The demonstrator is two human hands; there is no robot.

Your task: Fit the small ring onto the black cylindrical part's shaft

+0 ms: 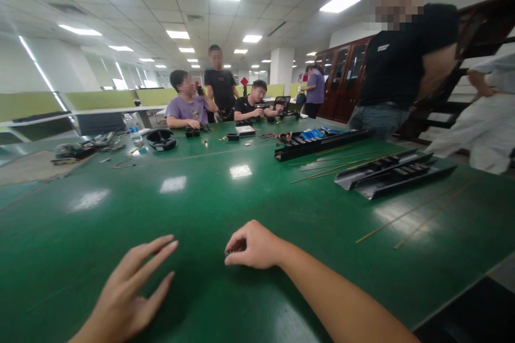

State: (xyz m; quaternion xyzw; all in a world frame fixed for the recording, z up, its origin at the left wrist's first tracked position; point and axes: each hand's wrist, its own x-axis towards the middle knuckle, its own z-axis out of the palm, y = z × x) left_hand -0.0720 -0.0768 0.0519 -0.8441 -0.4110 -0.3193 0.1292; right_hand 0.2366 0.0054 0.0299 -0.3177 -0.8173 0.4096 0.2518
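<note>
My left hand [134,286] hovers over the green table [193,203] at the lower left, fingers stretched out and thumb apart, holding nothing. To its right, my right hand [254,246] rests low at the tabletop with its fingers curled and closed. Between its thumb and fingers shows the edge of a small dark object [228,252]; most of it is covered by the hand, so its kind cannot be made out. A gap of bare green surface separates the two hands.
Black metal channels [402,177] and thin yellowish rods [378,233] lie at the right. Another channel [317,144] holds blue packets. A black headset [161,139] sits at the far left, near cables and cloth. Several people sit or stand around the far side and right.
</note>
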